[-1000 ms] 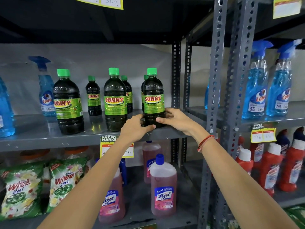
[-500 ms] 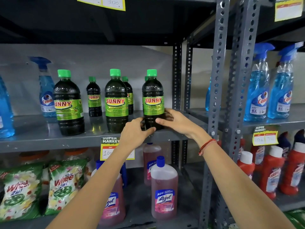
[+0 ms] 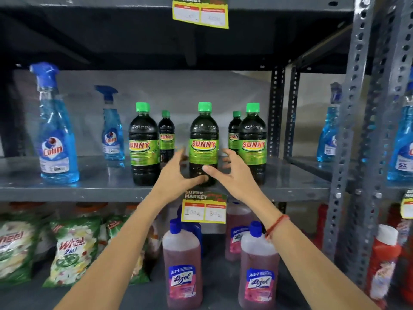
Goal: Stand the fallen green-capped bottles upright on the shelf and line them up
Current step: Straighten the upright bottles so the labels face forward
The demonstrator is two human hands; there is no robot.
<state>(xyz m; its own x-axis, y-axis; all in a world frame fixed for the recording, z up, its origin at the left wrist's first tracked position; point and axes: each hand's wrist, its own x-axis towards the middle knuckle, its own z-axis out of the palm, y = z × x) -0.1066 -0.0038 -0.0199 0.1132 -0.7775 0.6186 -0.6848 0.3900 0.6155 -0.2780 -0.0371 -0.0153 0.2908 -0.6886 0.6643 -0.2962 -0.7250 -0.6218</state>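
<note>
Five green-capped dark "Sunny" bottles stand upright on the grey shelf [image 3: 89, 189]. Three are in the front row: the left bottle [image 3: 143, 144], the middle bottle [image 3: 203, 142] and the right bottle [image 3: 252, 144]. Two smaller-looking ones stand behind, the back left bottle [image 3: 166, 135] and the back right bottle [image 3: 234, 133]. My left hand [image 3: 178, 173] and my right hand [image 3: 230, 173] flank the middle bottle's lower half. Both hands have their fingers spread with a small gap to its sides, and the thumbs lie across its front near the base.
Blue Colin spray bottles [image 3: 55, 139] [image 3: 111, 135] stand on the same shelf to the left, with more [image 3: 402, 148] past the grey perforated uprights [image 3: 348, 130] on the right. A price tag [image 3: 204, 206] hangs below. The lower shelf holds Lizol bottles [image 3: 182, 265] and Wheel packs [image 3: 69, 249].
Both hands let go of the right front bottle's base and moved left to the middle bottle, fingers opening. The view came closer and shifted.
</note>
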